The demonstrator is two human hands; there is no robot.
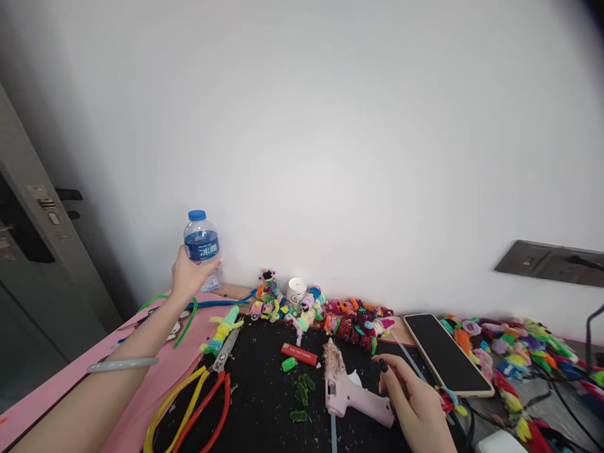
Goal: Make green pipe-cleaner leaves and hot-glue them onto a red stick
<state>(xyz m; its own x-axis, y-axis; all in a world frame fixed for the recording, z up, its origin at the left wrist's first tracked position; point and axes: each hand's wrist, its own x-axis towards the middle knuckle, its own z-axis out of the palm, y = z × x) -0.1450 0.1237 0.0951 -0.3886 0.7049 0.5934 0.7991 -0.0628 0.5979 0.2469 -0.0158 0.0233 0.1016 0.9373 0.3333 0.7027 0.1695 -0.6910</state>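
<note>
My left hand [191,274] is wrapped around a clear plastic water bottle [202,246] with a blue cap and blue label, at the wall's base. At the lower right, my right hand [415,396] is loosely closed, thumb and fingers curled together, with nothing visible in them. Just left of it lies a pale pink glue gun [352,396], its nozzle toward the wall and crusted with residue. Scissors [219,377] with yellow and red handles lie on the black mat [264,402]. A small green and yellow pipe-cleaner figure [221,333] rests by their blades.
A red lighter [299,354] and several green fuzzy bits [302,390] lie mid-mat. Pipe-cleaner figures [352,327] and a white paper cup [296,290] line the wall. A phone [448,352], more fuzzy pieces [528,346] and black cables [561,402] are at right. Pink paper [51,396] spreads left.
</note>
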